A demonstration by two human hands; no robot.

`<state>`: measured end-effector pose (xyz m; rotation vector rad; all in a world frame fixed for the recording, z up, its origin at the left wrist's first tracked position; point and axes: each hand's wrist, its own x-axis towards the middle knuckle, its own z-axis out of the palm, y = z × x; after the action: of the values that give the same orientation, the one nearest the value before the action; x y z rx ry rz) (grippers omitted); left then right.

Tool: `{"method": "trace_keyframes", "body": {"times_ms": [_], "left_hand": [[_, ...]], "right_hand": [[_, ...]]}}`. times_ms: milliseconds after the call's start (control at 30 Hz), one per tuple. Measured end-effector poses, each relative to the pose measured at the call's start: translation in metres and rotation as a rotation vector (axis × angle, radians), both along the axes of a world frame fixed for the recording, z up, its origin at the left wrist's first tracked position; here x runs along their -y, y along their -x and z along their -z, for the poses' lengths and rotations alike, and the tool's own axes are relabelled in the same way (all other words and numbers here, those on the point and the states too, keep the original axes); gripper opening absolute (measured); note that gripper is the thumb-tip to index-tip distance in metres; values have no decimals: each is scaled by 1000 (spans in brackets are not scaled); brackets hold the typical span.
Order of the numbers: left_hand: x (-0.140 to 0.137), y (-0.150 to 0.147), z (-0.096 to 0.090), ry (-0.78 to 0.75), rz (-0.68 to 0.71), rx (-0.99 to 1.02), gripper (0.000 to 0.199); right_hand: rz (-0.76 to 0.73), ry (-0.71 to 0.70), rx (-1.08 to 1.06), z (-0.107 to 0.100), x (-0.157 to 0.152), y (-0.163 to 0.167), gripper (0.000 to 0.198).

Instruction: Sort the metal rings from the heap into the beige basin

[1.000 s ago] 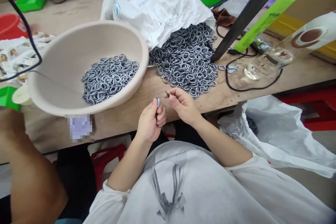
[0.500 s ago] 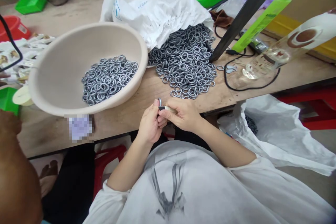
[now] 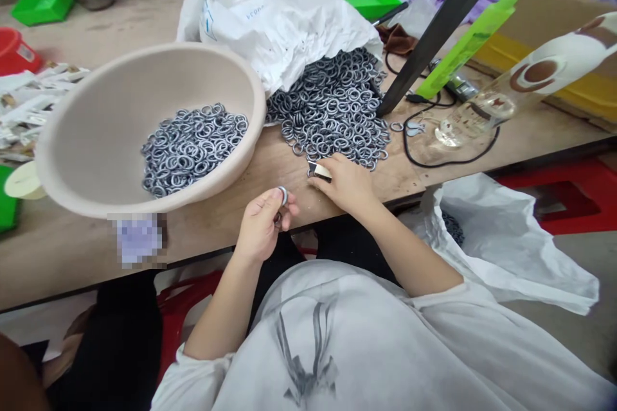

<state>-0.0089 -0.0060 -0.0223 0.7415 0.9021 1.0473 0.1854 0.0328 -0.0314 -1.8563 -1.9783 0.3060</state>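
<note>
My left hand (image 3: 263, 221) is closed, pinching a grey ring (image 3: 283, 195) between thumb and forefinger above the table edge; something dark, perhaps another ring, shows lower in its fingers. My right hand (image 3: 348, 185) is closed around a small knife (image 3: 322, 171) with a cream handle and a dark blade. Its fingertips are at the near edge of a heap of grey rings (image 3: 337, 115), which spills from a white sack (image 3: 289, 26). Whether they touch a ring there I cannot tell. Left of the heap, a large beige basin (image 3: 87, 148) holds many similar rings.
A dark metal bar (image 3: 434, 45) slants over the heap's right side, beside a bright green tube (image 3: 470, 48). A clear bottle (image 3: 475, 115) and a black cable (image 3: 436, 166) lie right. An open white bag (image 3: 501, 231) hangs below the table. Another person's dark-clad leg (image 3: 128, 334) is at left.
My hands have moved apart: the right, with the knife, went forward to the heap's near edge, while the left drew back left with the ring. The other person's arm at left moved mostly out of view.
</note>
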Motion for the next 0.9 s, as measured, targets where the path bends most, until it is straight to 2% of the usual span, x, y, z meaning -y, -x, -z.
{"method": "trace_keyframes", "body": {"times_ms": [133, 333, 433, 567, 633, 767, 900], "left_hand": [[-10, 6, 6, -6, 2, -23, 35], [-16, 4, 7, 131, -73, 37, 32], [-16, -1, 7, 129, -108, 44, 36], [-11, -12, 12, -16, -117, -31, 42], [-7, -17, 14, -70, -102, -64, 44], [-4, -19, 20, -155, -148, -119, 44], [-11, -13, 29, -251, -170, -206, 44]], "right_hand": [[-29, 47, 138, -4, -3, 10, 27], [-14, 30, 37, -6, -17, 9, 16], [2, -6, -239, -6, -16, 11, 11], [-80, 18, -843, -5, 1, 31, 23], [-101, 34, -1033, -5, 12, 43, 27], [-113, 79, -1206, 0, 27, 57, 30], [-213, 145, -1254, 15, 23, 57, 37]]}}
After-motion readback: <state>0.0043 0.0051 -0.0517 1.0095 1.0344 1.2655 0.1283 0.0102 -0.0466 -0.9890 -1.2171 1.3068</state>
